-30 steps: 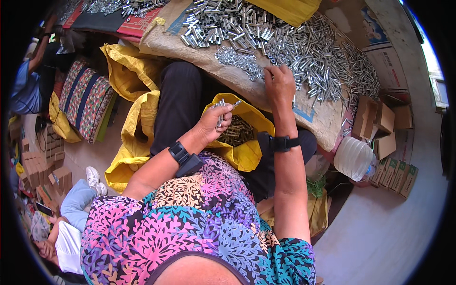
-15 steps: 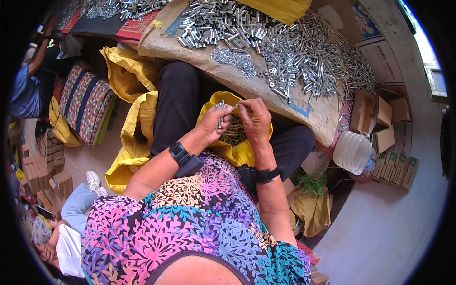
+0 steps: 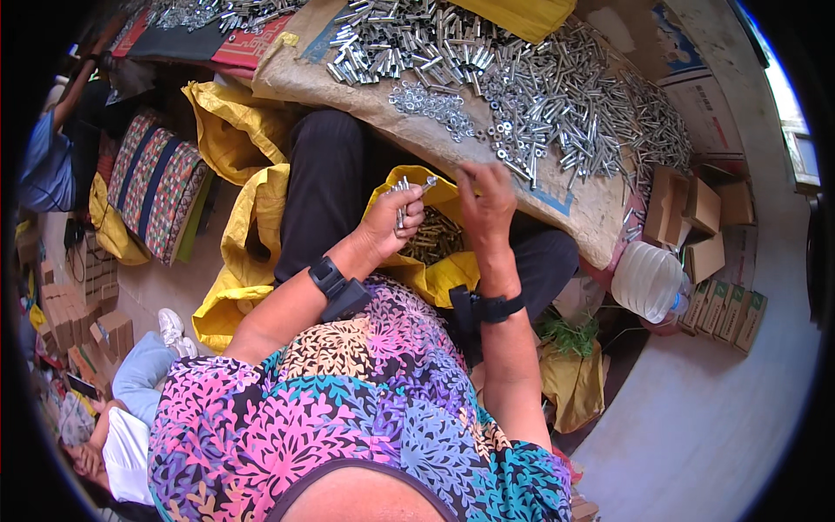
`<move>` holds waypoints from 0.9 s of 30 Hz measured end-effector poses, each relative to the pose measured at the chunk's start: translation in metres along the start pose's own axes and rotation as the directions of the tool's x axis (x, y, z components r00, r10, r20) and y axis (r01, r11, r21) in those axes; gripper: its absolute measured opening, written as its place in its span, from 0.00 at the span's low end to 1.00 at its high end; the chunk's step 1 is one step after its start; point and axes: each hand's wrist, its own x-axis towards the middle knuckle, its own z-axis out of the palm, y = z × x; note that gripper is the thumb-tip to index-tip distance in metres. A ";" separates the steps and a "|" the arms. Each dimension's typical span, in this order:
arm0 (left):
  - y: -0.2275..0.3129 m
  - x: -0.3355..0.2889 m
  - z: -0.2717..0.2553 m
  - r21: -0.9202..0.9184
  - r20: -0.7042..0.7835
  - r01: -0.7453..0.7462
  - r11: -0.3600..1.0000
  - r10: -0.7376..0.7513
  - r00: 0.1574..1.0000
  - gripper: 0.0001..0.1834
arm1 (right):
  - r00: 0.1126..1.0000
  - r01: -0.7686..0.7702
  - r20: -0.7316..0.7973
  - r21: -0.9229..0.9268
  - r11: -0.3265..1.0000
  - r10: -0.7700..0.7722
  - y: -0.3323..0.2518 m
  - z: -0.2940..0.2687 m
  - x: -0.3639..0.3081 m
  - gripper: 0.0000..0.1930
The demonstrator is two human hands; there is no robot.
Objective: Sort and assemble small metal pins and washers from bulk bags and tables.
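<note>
My left hand (image 3: pixel 393 219) is closed around several metal bolts (image 3: pixel 402 207), one of them sticking out past the fingertips toward the right. To its right my right hand (image 3: pixel 489 204) is raised near the table's front edge, with bent fingers smeared by motion; whether anything is in them I cannot make out. Below both hands, between my knees, an open yellow sack (image 3: pixel 452 271) holds a heap of brassy-looking metal pieces (image 3: pixel 435 237). On the cardboard-covered table (image 3: pixel 383 113) ahead lie a small pile of washers (image 3: pixel 432 106) and a large spread of silvery bolts and sleeves (image 3: pixel 565 104).
More open yellow sacks (image 3: pixel 228 287) stand by my left leg. At the right are small open cardboard boxes (image 3: pixel 665 204), a clear plastic jug (image 3: pixel 645 280) and a row of narrow boxes (image 3: pixel 729 315). Other people sit at the left, near a patterned cushion-like bundle (image 3: pixel 156 191).
My right hand has come away from the bolt at my left fingertips and moved up and right toward the table edge. My left hand stays nearly in place, still gripping the bolts.
</note>
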 end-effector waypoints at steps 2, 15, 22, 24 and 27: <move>0.001 0.001 0.002 -0.027 0.021 -0.005 1.000 0.006 1.000 0.06 | 1.000 0.011 -0.002 -0.045 0.999 -0.012 0.013 0.002 0.014 0.06; 0.003 0.002 -0.001 -0.051 0.012 -0.026 0.998 0.027 1.000 0.05 | 0.970 -0.149 0.151 -0.259 0.954 0.192 0.037 0.025 0.046 0.07; 0.001 -0.001 -0.001 -0.034 0.020 -0.038 0.999 0.039 0.999 0.07 | 0.961 -0.176 0.178 -0.200 0.964 0.212 0.037 0.023 0.045 0.06; 0.001 -0.003 0.002 -0.029 0.017 -0.039 0.999 0.040 0.999 0.07 | 0.963 -0.168 0.176 -0.204 0.965 0.205 0.037 0.023 0.043 0.06; 0.001 -0.006 0.000 -0.025 0.018 -0.045 0.999 0.045 0.999 0.07 | 0.969 -0.147 0.168 -0.193 0.970 0.181 0.036 0.022 0.040 0.05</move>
